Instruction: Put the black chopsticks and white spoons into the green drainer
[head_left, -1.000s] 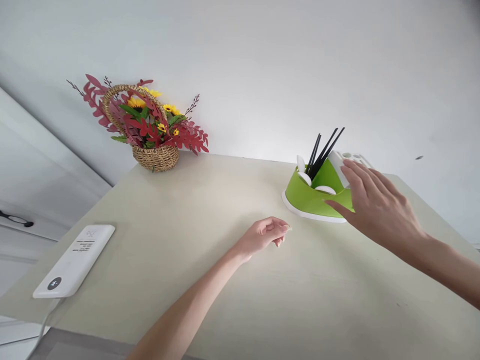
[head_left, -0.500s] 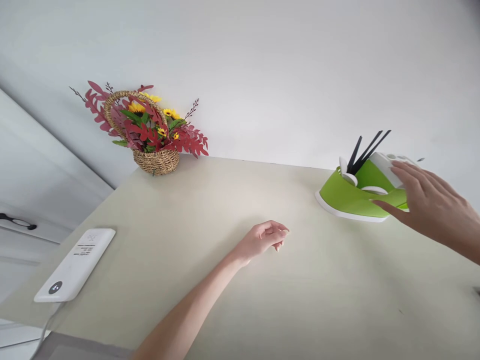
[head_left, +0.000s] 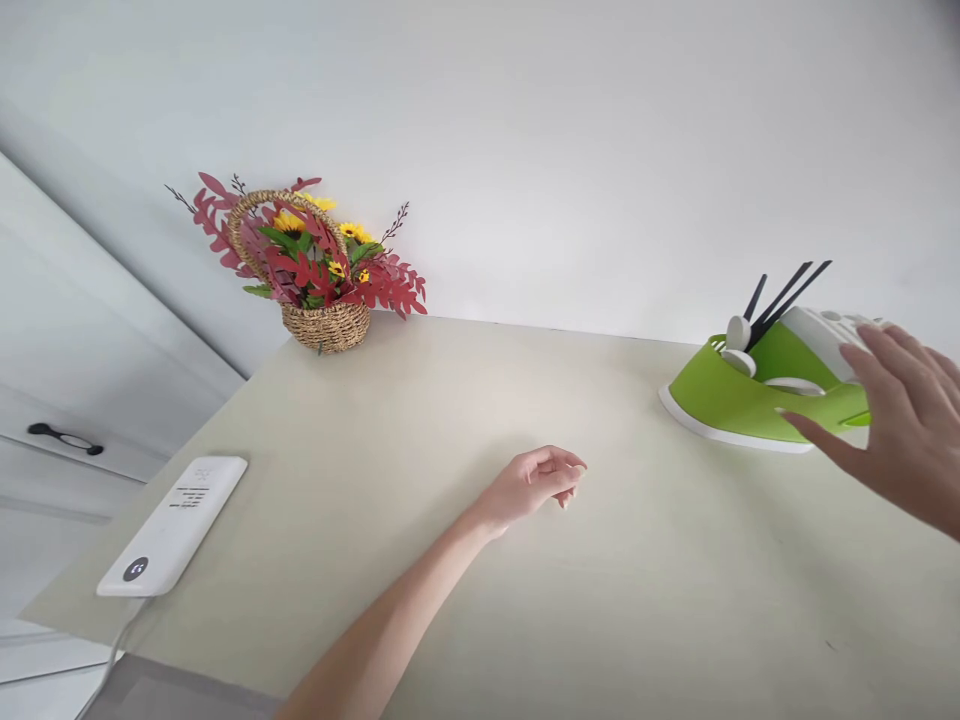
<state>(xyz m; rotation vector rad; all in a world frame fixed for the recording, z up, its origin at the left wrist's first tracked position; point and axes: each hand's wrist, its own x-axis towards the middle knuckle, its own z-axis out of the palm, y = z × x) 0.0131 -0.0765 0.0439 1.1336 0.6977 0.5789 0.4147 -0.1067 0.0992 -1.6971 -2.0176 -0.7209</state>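
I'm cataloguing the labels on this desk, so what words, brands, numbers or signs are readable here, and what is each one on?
Nothing can be read clearly enough to quote.
White slab-shaped device, middle: several short dark lines of print, too small and blurred.
Same device, far end: a faint grey mark, too blurred.
Same device, round dark display: lit marks, unreadable.
Green holder, flower basket: no text visible.
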